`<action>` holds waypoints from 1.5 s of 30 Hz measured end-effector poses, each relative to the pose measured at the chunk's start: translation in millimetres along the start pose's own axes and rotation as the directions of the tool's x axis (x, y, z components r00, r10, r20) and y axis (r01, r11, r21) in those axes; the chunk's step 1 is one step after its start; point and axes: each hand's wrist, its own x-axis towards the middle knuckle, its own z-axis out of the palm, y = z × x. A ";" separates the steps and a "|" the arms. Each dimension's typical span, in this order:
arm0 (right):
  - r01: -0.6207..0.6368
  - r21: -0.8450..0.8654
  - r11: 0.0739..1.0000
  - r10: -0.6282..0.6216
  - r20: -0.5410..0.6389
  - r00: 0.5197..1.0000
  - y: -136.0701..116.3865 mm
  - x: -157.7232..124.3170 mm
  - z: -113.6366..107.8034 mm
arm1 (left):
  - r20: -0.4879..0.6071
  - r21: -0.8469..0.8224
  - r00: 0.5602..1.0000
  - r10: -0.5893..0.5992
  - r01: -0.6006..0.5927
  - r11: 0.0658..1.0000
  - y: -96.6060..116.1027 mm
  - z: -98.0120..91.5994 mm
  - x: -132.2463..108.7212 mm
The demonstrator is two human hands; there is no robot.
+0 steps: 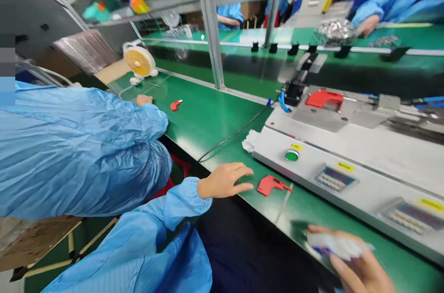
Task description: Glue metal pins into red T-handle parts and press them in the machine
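Note:
My left hand (225, 180) is above the front edge of the green bench, fingers stretched out and apart, with nothing in it. Just beyond its fingertips a red gun-shaped plastic part (268, 185) lies on the bench. Down at the lower right, my right hand (369, 267) is closed around a crumpled white cloth (335, 243). Motion blurs this hand, and a bit of blue and red shows under the cloth. A second red gun-shaped part (322, 98) sits in the fixture of the grey machine (277, 138).
The machine has a green button (292, 155) and two counters. A black cable (229, 138) crosses the bench. At left sits a co-worker in a blue smock (83, 145), near a small red part (175, 105) and a yellow-white fan (139, 61). A metal post (210, 25) rises behind.

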 end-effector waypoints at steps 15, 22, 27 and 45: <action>0.017 0.375 0.927 0.012 -0.074 0.997 -25.6 -8.0 29.7 | 0.252 -0.225 0.955 -0.153 0.212 0.951 60.7 30.9 39.6; 0.103 0.376 0.921 0.010 -0.286 0.958 -20.6 -4.3 28.6 | 0.252 -0.840 0.944 -0.213 0.323 0.436 75.0 54.9 20.3; 0.151 0.301 0.942 -0.003 -0.443 0.896 -18.3 5.0 20.3 | 0.235 -0.844 0.944 -0.231 0.316 0.434 71.9 55.5 16.9; 0.026 0.061 0.998 0.005 -0.458 0.889 -6.3 -2.9 28.4 | 0.165 -0.722 0.964 -0.206 0.261 0.641 74.2 52.6 12.0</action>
